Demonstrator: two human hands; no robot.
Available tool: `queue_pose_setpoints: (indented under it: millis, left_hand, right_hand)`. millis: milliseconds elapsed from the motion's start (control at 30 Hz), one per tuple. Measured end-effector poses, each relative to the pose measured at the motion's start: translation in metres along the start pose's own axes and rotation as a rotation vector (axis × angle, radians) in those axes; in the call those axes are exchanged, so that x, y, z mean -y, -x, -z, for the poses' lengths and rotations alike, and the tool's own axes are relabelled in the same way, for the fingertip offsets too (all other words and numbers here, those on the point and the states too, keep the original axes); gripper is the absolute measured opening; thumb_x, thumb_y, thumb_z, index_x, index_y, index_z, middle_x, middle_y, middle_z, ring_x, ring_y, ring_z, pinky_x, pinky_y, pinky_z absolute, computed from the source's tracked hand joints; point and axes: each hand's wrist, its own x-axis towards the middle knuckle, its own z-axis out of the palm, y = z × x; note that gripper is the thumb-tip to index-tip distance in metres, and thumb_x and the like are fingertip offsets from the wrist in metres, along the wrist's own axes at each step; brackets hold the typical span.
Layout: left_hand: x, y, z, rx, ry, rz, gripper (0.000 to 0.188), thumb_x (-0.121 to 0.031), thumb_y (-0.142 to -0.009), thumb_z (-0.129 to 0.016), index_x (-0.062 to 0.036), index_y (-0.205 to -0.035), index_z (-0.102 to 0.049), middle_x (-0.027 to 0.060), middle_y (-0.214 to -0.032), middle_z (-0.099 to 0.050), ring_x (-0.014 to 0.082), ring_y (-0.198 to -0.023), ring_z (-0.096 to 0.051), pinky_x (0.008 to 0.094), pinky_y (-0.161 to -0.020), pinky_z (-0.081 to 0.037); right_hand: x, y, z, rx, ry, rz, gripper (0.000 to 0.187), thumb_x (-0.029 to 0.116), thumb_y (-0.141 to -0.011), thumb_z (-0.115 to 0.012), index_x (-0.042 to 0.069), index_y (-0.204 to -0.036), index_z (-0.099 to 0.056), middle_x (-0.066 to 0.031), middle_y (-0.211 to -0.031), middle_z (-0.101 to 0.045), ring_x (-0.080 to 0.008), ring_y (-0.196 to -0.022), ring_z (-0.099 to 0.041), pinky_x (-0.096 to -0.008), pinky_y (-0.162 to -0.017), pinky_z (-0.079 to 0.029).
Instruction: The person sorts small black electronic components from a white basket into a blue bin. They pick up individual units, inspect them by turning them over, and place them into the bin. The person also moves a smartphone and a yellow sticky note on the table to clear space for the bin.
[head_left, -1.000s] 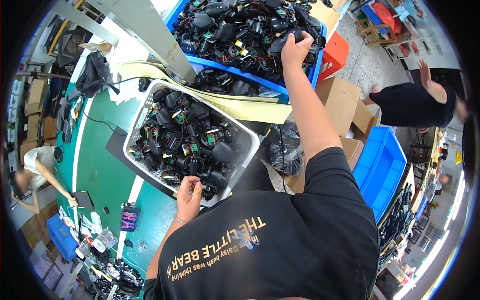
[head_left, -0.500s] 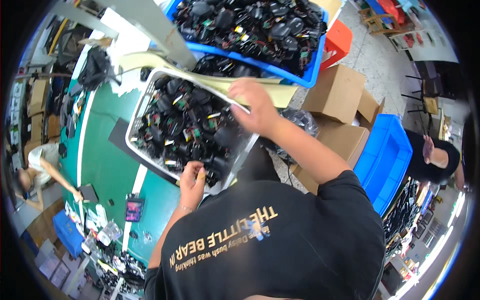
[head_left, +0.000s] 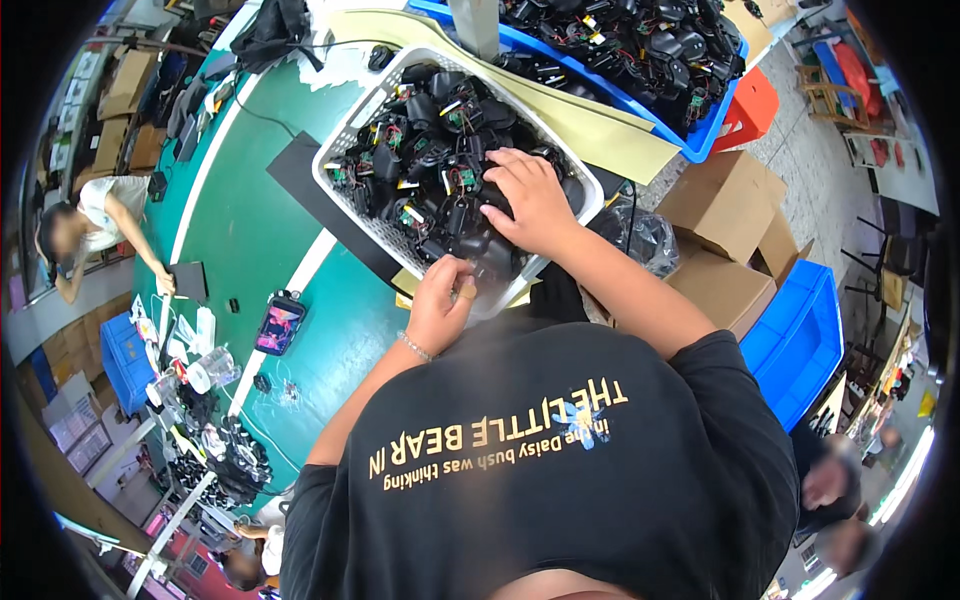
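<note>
A white plastic basket [head_left: 352,232] on the green table is full of black plastic parts [head_left: 385,160] with small green circuit boards and thin wires. My right hand [head_left: 532,205] lies over the parts on the basket's right side. Its fingers are spread and bent onto them, gripping nothing that I can see. At the basket's near edge, my left hand [head_left: 438,308] is closed, thumb and fingers drawn together. Whatever it may hold is hidden. Beside its fingertips is a blurred, shiny, see-through patch, perhaps plastic film.
Beyond the basket, a blue bin [head_left: 690,155] heaped with similar parts stands past a yellowish sheet [head_left: 610,130]. Cardboard boxes [head_left: 720,200] and another blue bin [head_left: 800,345] are to the right. A phone [head_left: 279,325] lies on the table. A person [head_left: 115,215] works at the far left.
My right hand has moved off the basket's far right rim and down onto the parts. My left hand stays at the near edge. The whole view has shifted, so the basket appears farther right and higher.
</note>
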Motion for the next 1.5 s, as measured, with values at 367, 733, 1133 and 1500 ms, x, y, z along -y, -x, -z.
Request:
queue_pose_setpoints:
  millis: [367,733,1133,1500]
  left_hand:
    - [0.029,0.009,0.003,0.082,-0.183,-0.411,0.012,0.002,-0.075,-0.059,-0.0006,-0.085,-0.054,0.0141,-0.077,-0.054,0.0319,-0.071,-0.051,0.0395,-0.066,-0.040]
    - [0.070,0.013,-0.017,-0.057,-0.306,-0.785,0.022,-0.011,-0.067,-0.058,-0.0081,-0.088,-0.058,0.0090,-0.079,-0.058,0.0285,-0.074,-0.054,0.0419,-0.071,-0.037]
    - [0.105,0.109,-0.028,-0.571,-0.048,-1.048,0.033,-0.014,-0.064,-0.064,-0.0087,-0.094,-0.053,0.0082,-0.097,-0.050,0.0296,-0.098,-0.047,0.0439,-0.082,-0.034]
    - [0.226,0.196,0.003,-0.469,0.473,-0.365,0.014,-0.013,-0.078,-0.060,-0.0046,-0.086,-0.052,0.0067,-0.070,-0.055,0.0191,-0.062,-0.053,0.0327,-0.058,-0.042]
  right_hand:
    - [-0.001,0.002,-0.008,-0.203,0.028,0.045,0.043,0.027,-0.069,-0.070,0.008,-0.105,-0.056,-0.0104,-0.121,-0.053,-0.0260,-0.113,-0.049,-0.0417,-0.089,-0.039]
    - [0.001,0.007,-0.009,-0.332,0.271,-0.048,0.038,0.030,-0.068,-0.069,0.009,-0.098,-0.060,-0.0103,-0.107,-0.057,-0.0293,-0.106,-0.051,-0.0434,-0.090,-0.041]
    - [-0.062,0.002,-0.011,-0.397,0.394,0.127,0.036,0.026,-0.092,-0.055,-0.003,-0.113,-0.056,-0.0162,-0.109,-0.060,-0.0246,-0.102,-0.057,-0.0339,-0.091,-0.041]
    - [-0.002,0.027,-0.011,-0.465,0.379,0.186,0.037,0.027,-0.092,-0.055,-0.004,-0.112,-0.057,-0.0163,-0.109,-0.060,-0.0263,-0.101,-0.056,-0.0342,-0.091,-0.042]
